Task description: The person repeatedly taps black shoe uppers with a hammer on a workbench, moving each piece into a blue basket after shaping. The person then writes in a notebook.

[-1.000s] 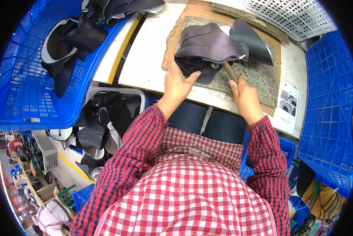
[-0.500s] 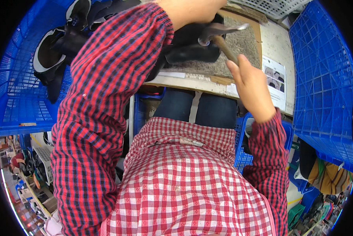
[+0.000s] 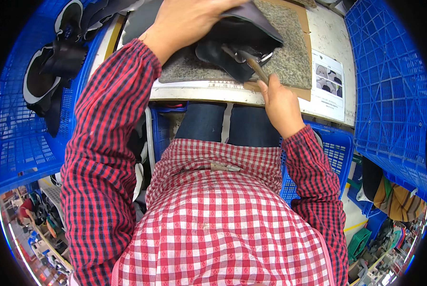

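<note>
While the hammer point(image 3: 258, 69) slants forward-left from our gripping right hand point(image 3: 283, 106), the black leather upper point(image 3: 237, 32) lies ahead-left | over the stone slab point(image 3: 292, 62) | our left hand point(image 3: 185, 21) nearer, across its far-left side, grip: can't tell

This is a workshop: the white bench point(image 3: 330, 33) carries a stone-like slab point(image 3: 292, 38) and a printed picture sheet point(image 3: 328, 88), with a wood-handled hammer point(image 3: 258, 70) over the slab. Blue mesh crates point(image 3: 389, 95) flank it (black, leather-like pieces point(image 3: 66, 59) fill part of one), and the worker wears a checked apron point(image 3: 208, 214).
</note>
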`<action>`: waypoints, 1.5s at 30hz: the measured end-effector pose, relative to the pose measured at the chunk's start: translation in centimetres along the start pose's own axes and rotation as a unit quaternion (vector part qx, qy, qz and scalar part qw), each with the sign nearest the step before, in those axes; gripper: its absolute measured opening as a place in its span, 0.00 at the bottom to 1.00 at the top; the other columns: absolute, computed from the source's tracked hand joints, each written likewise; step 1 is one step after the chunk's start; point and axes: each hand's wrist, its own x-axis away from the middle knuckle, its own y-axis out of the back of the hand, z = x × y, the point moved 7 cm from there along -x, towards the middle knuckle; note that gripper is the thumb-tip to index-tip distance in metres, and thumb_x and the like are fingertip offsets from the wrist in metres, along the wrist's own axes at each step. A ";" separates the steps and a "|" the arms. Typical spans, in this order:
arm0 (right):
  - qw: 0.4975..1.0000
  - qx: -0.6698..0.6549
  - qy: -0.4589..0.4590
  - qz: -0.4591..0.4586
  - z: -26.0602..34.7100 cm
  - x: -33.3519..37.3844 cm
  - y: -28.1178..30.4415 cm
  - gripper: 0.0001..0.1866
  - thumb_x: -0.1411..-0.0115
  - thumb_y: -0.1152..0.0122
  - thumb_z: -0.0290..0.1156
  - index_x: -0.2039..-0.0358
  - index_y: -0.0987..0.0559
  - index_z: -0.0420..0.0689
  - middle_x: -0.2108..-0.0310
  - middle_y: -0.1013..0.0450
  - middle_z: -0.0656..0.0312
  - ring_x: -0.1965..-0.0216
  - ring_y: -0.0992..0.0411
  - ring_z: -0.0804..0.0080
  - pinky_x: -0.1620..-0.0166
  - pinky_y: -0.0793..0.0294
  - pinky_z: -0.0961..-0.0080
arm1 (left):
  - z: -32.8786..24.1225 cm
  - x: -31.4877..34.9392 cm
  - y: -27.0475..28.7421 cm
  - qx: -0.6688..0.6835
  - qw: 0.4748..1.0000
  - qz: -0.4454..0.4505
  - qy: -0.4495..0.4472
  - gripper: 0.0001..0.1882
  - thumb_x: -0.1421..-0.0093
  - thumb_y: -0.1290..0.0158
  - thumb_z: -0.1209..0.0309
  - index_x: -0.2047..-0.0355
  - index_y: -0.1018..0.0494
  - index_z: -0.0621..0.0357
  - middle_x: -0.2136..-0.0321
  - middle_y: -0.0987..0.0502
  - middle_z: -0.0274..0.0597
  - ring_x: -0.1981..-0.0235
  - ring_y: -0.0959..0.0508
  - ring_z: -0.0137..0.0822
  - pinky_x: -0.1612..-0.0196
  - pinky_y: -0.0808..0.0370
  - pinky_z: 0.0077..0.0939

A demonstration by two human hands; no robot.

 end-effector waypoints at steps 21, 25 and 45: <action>0.995 0.034 0.044 0.081 5.2 -4.5 3.8 0.18 0.27 0.47 0.44 0.64 0.32 0.41 0.78 0.24 0.43 0.73 0.23 0.38 0.71 0.25 0.45 | 0.2 10.8 -5.8 0.392 0.854 0.160 0.303 0.30 0.29 0.47 0.54 0.28 0.40 0.30 0.45 0.22 0.55 0.44 0.22 0.55 0.41 0.27 0.41; 0.999 0.033 -0.004 0.023 3.9 -4.0 5.3 0.16 0.27 0.46 0.42 0.60 0.29 0.39 0.76 0.24 0.41 0.71 0.24 0.36 0.70 0.26 0.45 | 0.0 11.0 -6.2 0.402 0.828 0.204 0.334 0.30 0.28 0.48 0.56 0.28 0.41 0.29 0.42 0.23 0.54 0.41 0.23 0.53 0.38 0.29 0.39; 0.954 -0.184 -0.051 0.231 9.4 2.2 -0.5 0.19 0.24 0.50 0.42 0.63 0.27 0.36 0.84 0.35 0.59 0.83 0.37 0.72 0.78 0.39 0.70 | -1.6 23.9 9.5 0.222 0.871 0.096 0.428 0.43 0.46 0.45 0.76 0.28 0.41 0.43 0.56 0.19 0.45 0.63 0.16 0.48 0.65 0.20 0.41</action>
